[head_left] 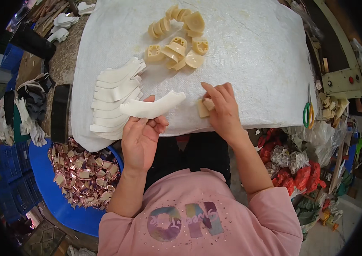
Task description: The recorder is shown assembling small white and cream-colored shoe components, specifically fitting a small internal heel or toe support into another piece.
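Note:
My left hand [143, 138] pinches a white curved strip [153, 107] between thumb and fingers, holding it at the near side of the covered table. To the right, my right hand [223, 106] has its fingers closed around a small beige block [202, 108] at the table's near edge. Part of that block is hidden under the fingers. Left of the held strip, several similar white strips [115, 94] lie overlapped in a fanned row. Farther off, beige moulded shoe heels [194, 60] sit in a loose cluster, some with holes in their tops.
A white woven sheet [253, 51] covers the table. Scissors [308, 114] with green and orange handles lie at its right edge. A dark phone-like slab [61, 113] is on the left. Below stands a blue tub [72, 219] of shiny pinkish parts [85, 175]; red plastic bags [302, 177] are at right.

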{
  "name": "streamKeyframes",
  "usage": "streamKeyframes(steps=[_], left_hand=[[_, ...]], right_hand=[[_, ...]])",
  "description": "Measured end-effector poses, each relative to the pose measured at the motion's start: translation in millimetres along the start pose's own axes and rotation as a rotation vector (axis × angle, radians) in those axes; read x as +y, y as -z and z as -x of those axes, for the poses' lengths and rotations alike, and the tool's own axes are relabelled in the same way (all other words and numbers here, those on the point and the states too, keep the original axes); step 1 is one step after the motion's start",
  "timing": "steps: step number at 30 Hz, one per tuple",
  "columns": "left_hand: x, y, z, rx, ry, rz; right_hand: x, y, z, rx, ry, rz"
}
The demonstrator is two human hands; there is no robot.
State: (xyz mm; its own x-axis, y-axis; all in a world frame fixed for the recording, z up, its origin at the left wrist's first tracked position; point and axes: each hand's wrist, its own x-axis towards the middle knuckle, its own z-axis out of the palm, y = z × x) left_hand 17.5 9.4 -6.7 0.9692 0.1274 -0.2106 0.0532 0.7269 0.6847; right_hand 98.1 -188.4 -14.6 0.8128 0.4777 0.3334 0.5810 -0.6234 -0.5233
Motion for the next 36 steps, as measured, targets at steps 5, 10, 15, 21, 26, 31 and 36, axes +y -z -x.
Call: streamKeyframes(steps=[5, 10, 15, 21, 26, 31, 36], left_hand=[[1, 0, 4, -0.036, 0.018, -0.028], [-1, 5, 5, -0.079, 0.006, -0.034], [-3, -1, 9, -0.028, -0.022, -0.163], [-7, -17, 15, -0.01, -0.135, -0.218], [4, -30, 26, -0.071, -0.117, -0.144], [7, -29, 29, -0.075, -0.117, -0.173], [4, -27, 31, -0.06, -0.158, -0.284]], right_hand=[[-2, 8, 13, -0.016, 0.034, 0.092], [-7, 28, 24, -0.096, -0.007, 0.071], [-18, 40, 27, -0.022, -0.087, -0.063], [-69, 13, 4, 0.269, 0.155, -0.606], [-65, -14, 2, 0.393, 0.378, -0.533], [-66, -17, 2, 0.394, 0.396, -0.548], [-63, -19, 2, 0.404, 0.403, -0.523]])
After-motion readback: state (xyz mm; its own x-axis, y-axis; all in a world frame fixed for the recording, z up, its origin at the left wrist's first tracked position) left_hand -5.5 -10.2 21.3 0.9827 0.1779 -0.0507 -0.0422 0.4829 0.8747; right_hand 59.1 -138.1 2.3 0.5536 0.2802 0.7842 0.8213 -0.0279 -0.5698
